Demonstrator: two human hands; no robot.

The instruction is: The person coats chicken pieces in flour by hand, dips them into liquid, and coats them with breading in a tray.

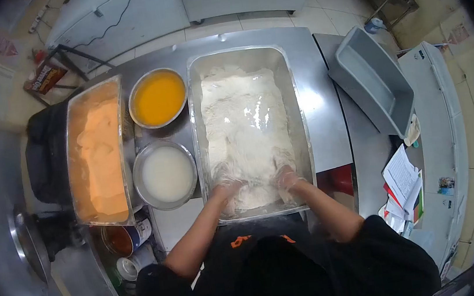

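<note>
A deep metal tray in front of me holds white flour, with wet, glossy patches near its middle. Both my hands are inside it at the near end, in clear plastic gloves dusted with flour. My left hand is in the flour by the left wall. Opposite it, my right hand is in the flour close to the right wall. The flour hides the fingers of both, so their grip cannot be made out. Left of the tray stand a metal bowl of cloudy whitish liquid and a bowl of orange-yellow liquid.
A tub of orange powder stands at the far left, above an opened can. To the right, a grey plastic bin lies tilted near papers and a white chest. The steel table extends right of the tray.
</note>
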